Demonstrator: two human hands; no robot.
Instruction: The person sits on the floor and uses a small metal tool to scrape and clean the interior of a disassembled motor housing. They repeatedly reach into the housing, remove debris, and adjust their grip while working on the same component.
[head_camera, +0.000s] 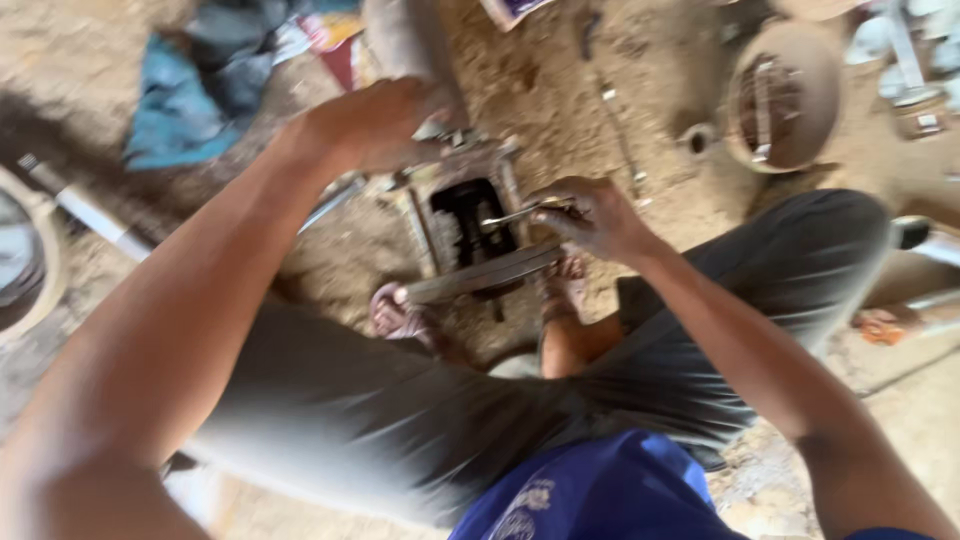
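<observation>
The left hand (375, 125) is closed over the top of a grimy metal engine block (470, 225) that sits on the dirt floor (560, 90) between the person's sandalled feet. The right hand (590, 215) grips a slim metal tool (515, 214), its tip reaching into the block's dark opening. A round metal pan (785, 95) lies well apart at upper right.

metal housing (470, 225) boxed by feet (395, 312), knees
</observation>
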